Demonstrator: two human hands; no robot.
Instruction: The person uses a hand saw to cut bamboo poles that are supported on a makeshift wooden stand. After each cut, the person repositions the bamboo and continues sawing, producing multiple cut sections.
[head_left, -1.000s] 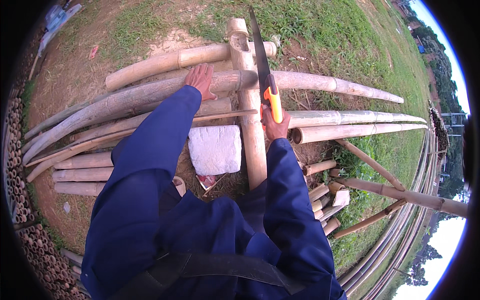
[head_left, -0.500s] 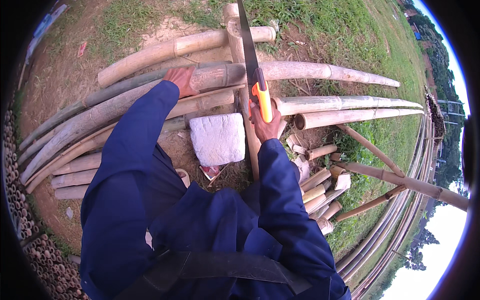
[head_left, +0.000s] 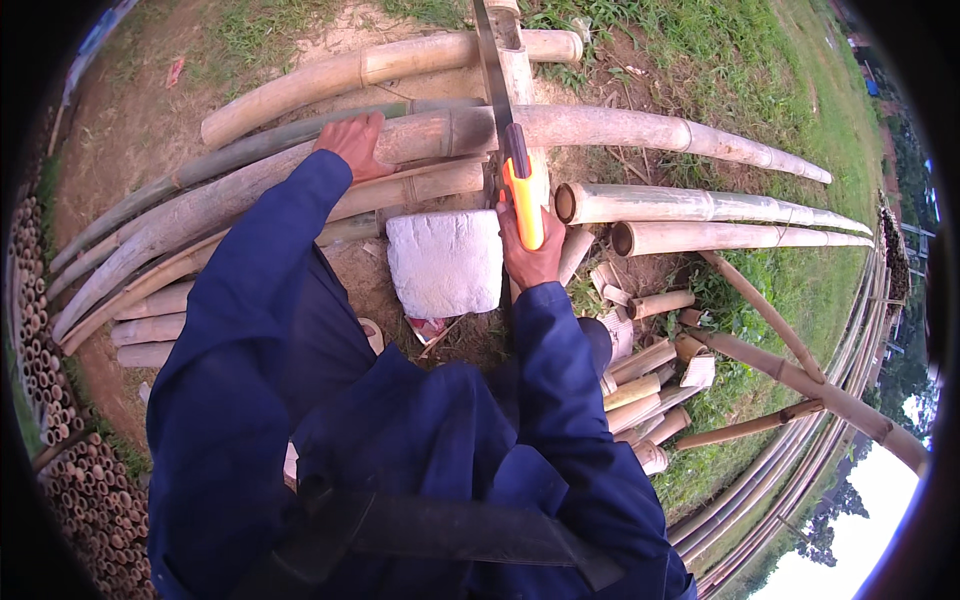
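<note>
My right hand (head_left: 530,248) is closed round the orange and dark handle of a handsaw (head_left: 522,190). Its long dark blade points away from me and crosses a thick bamboo pole (head_left: 435,137), at a spot where the bamboo looks darker. On the left of the blade, my left hand (head_left: 356,146) grips the same pole from above, its fingers curled over the top. The pole lies across a bamboo crosspiece (head_left: 517,78) that runs away from me. The blade's cutting edge against the bamboo is too small to make out.
A white block (head_left: 446,264) sits just in front of me. More bamboo poles (head_left: 660,204) lie to the right and left, with short offcuts (head_left: 640,388) by my right knee. Slanting bamboo props (head_left: 770,355) stand at right. Stacked bamboo (head_left: 95,500) shows at the left rim.
The view has shifted slightly. Against the pole, my right hand and the saw have come a little toward me. My left hand stays on the pole.
</note>
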